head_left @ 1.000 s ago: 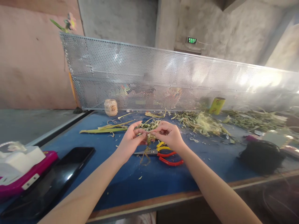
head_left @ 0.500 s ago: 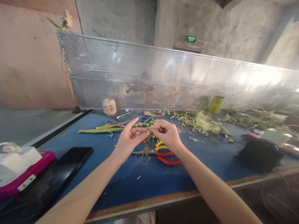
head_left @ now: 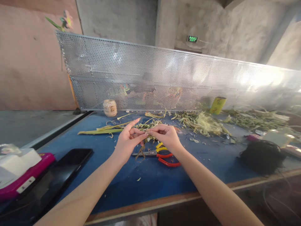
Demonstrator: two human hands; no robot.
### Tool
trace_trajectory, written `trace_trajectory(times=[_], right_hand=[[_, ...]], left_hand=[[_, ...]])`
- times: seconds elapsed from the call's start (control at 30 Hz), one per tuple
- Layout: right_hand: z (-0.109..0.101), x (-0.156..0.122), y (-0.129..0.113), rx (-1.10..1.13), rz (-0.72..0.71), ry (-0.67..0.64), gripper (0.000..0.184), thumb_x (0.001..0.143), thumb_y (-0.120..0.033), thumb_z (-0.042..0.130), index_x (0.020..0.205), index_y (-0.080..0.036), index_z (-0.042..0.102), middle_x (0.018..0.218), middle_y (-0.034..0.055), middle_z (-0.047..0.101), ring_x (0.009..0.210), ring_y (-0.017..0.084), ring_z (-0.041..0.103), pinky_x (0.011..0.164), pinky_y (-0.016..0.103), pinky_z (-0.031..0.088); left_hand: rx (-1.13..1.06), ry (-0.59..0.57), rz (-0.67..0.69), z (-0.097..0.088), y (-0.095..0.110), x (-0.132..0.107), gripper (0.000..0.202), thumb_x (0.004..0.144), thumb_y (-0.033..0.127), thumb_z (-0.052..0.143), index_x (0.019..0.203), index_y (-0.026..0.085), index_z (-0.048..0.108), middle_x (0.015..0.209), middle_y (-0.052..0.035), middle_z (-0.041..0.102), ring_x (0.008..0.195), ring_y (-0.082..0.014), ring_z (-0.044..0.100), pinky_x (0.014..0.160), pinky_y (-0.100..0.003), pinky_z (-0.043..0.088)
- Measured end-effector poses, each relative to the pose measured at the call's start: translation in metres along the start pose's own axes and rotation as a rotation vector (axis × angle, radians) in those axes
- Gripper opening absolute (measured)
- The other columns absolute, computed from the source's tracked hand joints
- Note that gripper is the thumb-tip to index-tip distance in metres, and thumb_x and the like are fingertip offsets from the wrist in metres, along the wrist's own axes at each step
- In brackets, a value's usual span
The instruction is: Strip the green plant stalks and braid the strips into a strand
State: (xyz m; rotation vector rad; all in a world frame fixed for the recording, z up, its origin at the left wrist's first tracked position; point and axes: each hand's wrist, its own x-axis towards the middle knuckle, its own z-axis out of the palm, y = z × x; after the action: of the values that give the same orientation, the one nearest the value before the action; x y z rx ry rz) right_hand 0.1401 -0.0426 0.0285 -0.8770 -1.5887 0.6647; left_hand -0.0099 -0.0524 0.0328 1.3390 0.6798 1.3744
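Over the middle of the blue table, my left hand (head_left: pixel 127 140) and my right hand (head_left: pixel 167 136) meet fingertip to fingertip. Both pinch a thin dried plant strip (head_left: pixel 140 152), whose brownish ends dangle below my left fingers. My left index finger points up, away from the pinch. Much of the strip is hidden by my fingers. Just beneath and behind the hands lies a small heap of leafy scraps (head_left: pixel 154 123). Scissors (head_left: pixel 168 161) with red and yellow handles rest on the table below them, blades pointing left.
Long green stalks (head_left: pixel 98 131) lie left of the hands. A twine roll (head_left: pixel 110 108) stands by the perforated metal screen (head_left: pixel 113 72). Larger plant heaps (head_left: pixel 202 122) and a yellow-green can (head_left: pixel 218 105) are at right. A black phone (head_left: pixel 68 166) lies left; a dark bundle (head_left: pixel 262 157) sits right.
My right hand has shifted slightly left, bringing its fingertips against those of my left hand. The dangling strip ends have swung left. The scissors stay in place.
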Motion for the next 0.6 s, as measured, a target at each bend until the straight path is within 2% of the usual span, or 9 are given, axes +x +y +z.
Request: trace_trajectory(times=[0.23, 0.4, 0.6], right_hand=[[0.0022, -0.001, 0.0, -0.006, 0.038, 0.025, 0.011, 0.063, -0.028, 0.065, 0.067, -0.019, 0.07, 0.067, 0.0035, 0.068, 0.06, 0.014, 0.06, 0.058, 0.027, 0.048], [0.004, -0.0009, 0.0006, 0.058, 0.122, 0.013, 0.012, 0.062, -0.028, 0.066, 0.067, -0.018, 0.07, 0.066, 0.0035, 0.068, 0.06, 0.014, 0.06, 0.054, 0.026, 0.047], [0.0017, -0.0025, -0.0074, 0.046, 0.097, 0.08, 0.008, 0.06, -0.025, 0.067, 0.062, -0.018, 0.069, 0.064, 0.0029, 0.067, 0.06, 0.013, 0.059, 0.057, 0.026, 0.046]], left_hand=[[0.019, 0.019, 0.018, -0.0012, -0.0018, 0.0008, 0.066, 0.059, 0.018, 0.072, 0.12, 0.016, 0.046, 0.064, 0.004, 0.059, 0.044, -0.0071, 0.051, 0.044, -0.021, 0.044], [0.048, 0.034, 0.036, -0.0028, -0.0037, 0.0012, 0.069, 0.057, 0.018, 0.073, 0.12, 0.016, 0.046, 0.064, 0.0022, 0.061, 0.045, -0.0089, 0.052, 0.041, -0.022, 0.045], [0.071, 0.004, 0.017, -0.0045, -0.0016, 0.0006, 0.068, 0.063, 0.024, 0.07, 0.124, 0.018, 0.042, 0.073, -0.0022, 0.065, 0.053, -0.0119, 0.055, 0.043, -0.024, 0.048]])
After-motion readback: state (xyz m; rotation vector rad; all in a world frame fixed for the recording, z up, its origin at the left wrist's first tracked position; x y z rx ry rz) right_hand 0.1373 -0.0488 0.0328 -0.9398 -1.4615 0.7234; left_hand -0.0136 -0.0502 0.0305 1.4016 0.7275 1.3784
